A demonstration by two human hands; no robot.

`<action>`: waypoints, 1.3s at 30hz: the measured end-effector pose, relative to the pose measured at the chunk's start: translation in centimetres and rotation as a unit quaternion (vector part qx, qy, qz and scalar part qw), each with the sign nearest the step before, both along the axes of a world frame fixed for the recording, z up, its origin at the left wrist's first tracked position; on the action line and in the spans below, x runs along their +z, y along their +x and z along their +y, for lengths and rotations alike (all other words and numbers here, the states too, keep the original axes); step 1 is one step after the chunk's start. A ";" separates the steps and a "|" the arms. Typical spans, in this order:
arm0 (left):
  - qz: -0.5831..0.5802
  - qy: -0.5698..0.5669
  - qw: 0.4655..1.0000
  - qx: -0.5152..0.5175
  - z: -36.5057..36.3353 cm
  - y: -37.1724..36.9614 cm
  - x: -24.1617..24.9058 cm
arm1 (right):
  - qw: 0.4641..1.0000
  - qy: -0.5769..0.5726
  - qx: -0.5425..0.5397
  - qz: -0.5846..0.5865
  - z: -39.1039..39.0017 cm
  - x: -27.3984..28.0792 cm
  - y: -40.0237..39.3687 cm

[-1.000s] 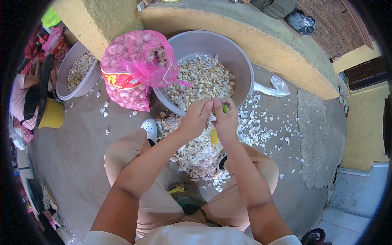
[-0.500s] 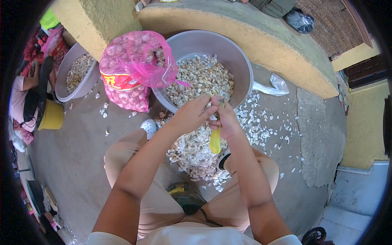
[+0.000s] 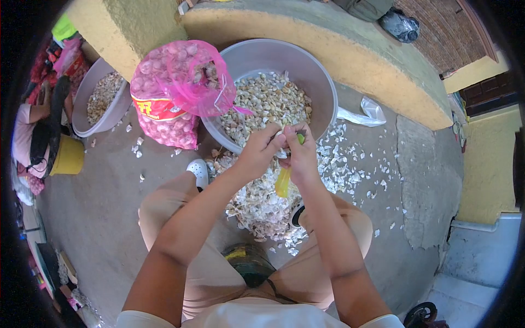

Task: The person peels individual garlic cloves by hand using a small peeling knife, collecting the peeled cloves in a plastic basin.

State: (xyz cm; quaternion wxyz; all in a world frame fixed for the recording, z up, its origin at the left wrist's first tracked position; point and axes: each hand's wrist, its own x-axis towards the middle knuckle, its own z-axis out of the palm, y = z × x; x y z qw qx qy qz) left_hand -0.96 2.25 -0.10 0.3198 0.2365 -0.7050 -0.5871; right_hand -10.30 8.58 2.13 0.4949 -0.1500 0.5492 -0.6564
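My left hand (image 3: 259, 152) pinches a small garlic clove (image 3: 280, 136) at its fingertips, just over the near rim of a large grey basin (image 3: 322, 87) full of garlic cloves. My right hand (image 3: 300, 156) grips a yellow-handled knife (image 3: 283, 181), handle pointing down toward me, its tip against the clove. Both hands touch above a heap of white garlic skins (image 3: 262, 205) on the ground between my knees.
A pink mesh sack of garlic (image 3: 175, 93) leans on the basin's left rim. A second grey basin (image 3: 101, 101) of cloves sits further left, beside a yellow bucket (image 3: 68, 156) and another person's arm (image 3: 38, 112). A yellow curved wall (image 3: 350, 54) runs behind.
The hands dipped toward the skin heap with the knife handle lower half a second ago; now they are back up at the basin's rim, still together on the clove.
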 end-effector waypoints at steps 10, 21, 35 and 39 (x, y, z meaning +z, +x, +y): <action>0.035 0.011 0.999 0.038 0.3 -0.4 -0.7 | 0.998 -0.031 -0.041 0.023 -0.1 -0.1 0.7; 0.088 0.050 0.974 0.201 1.2 -1.8 -0.8 | 0.980 -0.032 -0.111 0.163 -0.5 -1.9 2.0; -0.031 0.378 0.925 0.007 -3.6 0.1 0.6 | 0.997 0.013 -0.061 0.050 -0.9 -0.2 -0.1; -0.242 -0.119 0.962 0.041 -4.6 1.2 -1.7 | 0.996 0.034 -0.076 0.031 -0.4 0.4 -0.9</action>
